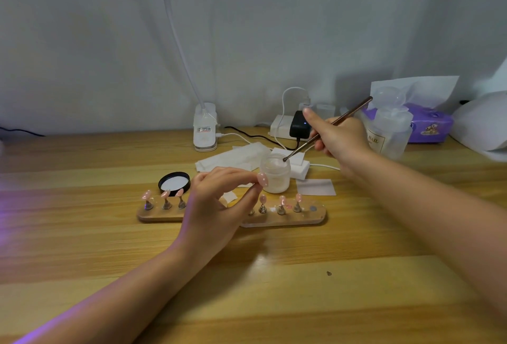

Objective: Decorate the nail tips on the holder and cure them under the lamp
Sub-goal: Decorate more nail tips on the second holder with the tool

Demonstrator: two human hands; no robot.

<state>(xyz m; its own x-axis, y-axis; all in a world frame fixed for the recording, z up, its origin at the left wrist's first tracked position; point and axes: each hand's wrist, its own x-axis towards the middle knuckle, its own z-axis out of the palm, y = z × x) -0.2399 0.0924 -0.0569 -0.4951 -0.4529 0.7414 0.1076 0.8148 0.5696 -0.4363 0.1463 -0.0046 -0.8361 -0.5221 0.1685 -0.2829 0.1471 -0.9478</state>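
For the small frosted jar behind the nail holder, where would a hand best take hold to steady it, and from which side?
Probably round the jar's lower side wall, coming from the left: it stands upright, open-mouthed, with the tool in the right hand dipping into its rim from the right. A low grip leaves the mouth free. The left hand pinches a nail tip now.

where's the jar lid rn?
Head view, left of centre: the black lid lies upside down on the table, behind the nail holder, left of the open jar.
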